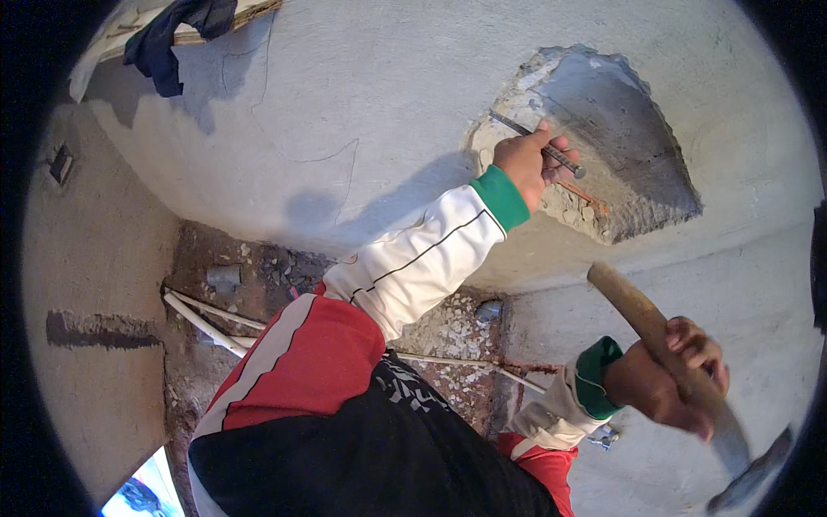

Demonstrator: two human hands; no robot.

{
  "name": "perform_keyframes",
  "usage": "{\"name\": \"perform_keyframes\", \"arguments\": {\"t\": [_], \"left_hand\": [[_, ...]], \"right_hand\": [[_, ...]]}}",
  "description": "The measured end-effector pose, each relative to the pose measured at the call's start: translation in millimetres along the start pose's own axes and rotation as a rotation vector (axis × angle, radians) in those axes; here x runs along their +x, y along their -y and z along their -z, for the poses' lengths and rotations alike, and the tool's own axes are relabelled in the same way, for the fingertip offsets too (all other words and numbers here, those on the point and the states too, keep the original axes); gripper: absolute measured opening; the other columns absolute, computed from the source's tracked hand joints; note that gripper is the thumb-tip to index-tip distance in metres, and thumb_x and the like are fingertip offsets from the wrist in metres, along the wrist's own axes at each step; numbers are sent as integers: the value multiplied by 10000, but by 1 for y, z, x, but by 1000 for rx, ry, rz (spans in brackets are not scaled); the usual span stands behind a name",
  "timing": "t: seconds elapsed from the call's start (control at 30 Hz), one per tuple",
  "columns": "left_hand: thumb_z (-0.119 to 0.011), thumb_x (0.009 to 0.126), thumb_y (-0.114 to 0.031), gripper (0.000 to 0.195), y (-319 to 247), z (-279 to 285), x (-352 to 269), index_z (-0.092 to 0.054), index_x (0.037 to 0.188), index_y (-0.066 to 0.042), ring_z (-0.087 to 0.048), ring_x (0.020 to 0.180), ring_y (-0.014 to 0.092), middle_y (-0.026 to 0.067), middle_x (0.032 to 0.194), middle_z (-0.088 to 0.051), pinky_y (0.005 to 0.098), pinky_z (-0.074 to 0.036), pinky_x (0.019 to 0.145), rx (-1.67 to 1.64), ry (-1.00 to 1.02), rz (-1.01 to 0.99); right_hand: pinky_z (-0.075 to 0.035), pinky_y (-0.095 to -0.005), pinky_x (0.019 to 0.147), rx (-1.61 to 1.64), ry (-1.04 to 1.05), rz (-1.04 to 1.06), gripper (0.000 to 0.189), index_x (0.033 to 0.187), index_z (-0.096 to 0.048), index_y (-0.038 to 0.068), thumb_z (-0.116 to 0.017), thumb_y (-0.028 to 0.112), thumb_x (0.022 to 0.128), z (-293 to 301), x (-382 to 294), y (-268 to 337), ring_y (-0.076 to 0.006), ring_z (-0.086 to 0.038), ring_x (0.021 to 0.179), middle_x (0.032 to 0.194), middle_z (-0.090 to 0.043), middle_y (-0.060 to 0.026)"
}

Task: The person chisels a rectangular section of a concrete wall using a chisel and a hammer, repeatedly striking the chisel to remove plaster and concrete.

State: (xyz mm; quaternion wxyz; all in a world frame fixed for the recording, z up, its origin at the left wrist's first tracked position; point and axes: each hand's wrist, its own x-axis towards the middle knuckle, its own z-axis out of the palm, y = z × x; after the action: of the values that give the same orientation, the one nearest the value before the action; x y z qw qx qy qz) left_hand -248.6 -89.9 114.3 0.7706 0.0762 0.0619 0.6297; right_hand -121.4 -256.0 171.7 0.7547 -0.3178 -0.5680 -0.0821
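My left hand (526, 158) grips a ribbed steel bar (510, 123), its far tip against the left edge of a hollow (607, 142) cut into the plastered wall. The bar's blunt end points down and right, towards me. Broken masonry and a strip of orange brick (585, 197) show inside the hollow. Lower right, my right hand (672, 381) is closed round the wooden handle (633, 304) of a hammer. The blurred hammer head (753, 475) is near the picture's rim, well apart from the bar.
White plastic pipes (207, 326) cross the dirt floor below me. Rubble (452, 329) lies there beside grey pipe stubs (489, 311) (224, 278). A dark cloth (161, 52) hangs over a wooden board (252, 11) at upper left. The left wall has a cut slot (103, 331).
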Motion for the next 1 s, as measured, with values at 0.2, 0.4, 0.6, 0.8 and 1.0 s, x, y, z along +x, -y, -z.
{"name": "perform_keyframes", "arguments": {"t": [0.2,0.4,0.6,0.8,1.0], "left_hand": [[-481,902,-241,181,-4,1,-3,-479,913,-60,-601,795,248,86,861,-577,355,-508,681,59,-36,35],[-406,920,-339,302,-16,7,0,-436,967,-42,-591,835,277,120,892,-569,400,-494,738,36,22,23],[-330,817,-657,694,-13,36,-46,-396,1121,-36,-551,966,298,189,1079,-528,417,-429,869,95,144,189],[-407,609,-793,1042,23,142,-144,-302,1289,-10,-530,1040,287,194,1123,-527,423,-408,921,338,221,86],[-645,784,-190,313,1,158,-151,-519,1008,-9,-606,760,185,76,769,-591,302,-485,664,1023,-97,45]], "right_hand": [[-373,-280,397,-16,451,-845,523,841,-443,26,-402,547,850,-20,-103,-35,-167,-458,464,577,-462,-79],[-373,-261,399,138,254,-726,566,853,-456,19,-456,584,814,-7,-93,-19,-149,-460,452,586,-475,-73],[-386,-256,434,25,418,-761,599,852,-471,-3,-472,594,798,-6,-143,13,-148,-482,481,588,-487,-77],[-380,-272,501,-59,688,-926,340,865,-492,3,-471,341,887,9,-223,-3,-121,-470,555,639,-504,-42],[-392,-268,647,236,677,-1076,419,1002,-497,-4,-330,375,934,11,-257,-55,-142,-479,712,770,-522,-83]]}}
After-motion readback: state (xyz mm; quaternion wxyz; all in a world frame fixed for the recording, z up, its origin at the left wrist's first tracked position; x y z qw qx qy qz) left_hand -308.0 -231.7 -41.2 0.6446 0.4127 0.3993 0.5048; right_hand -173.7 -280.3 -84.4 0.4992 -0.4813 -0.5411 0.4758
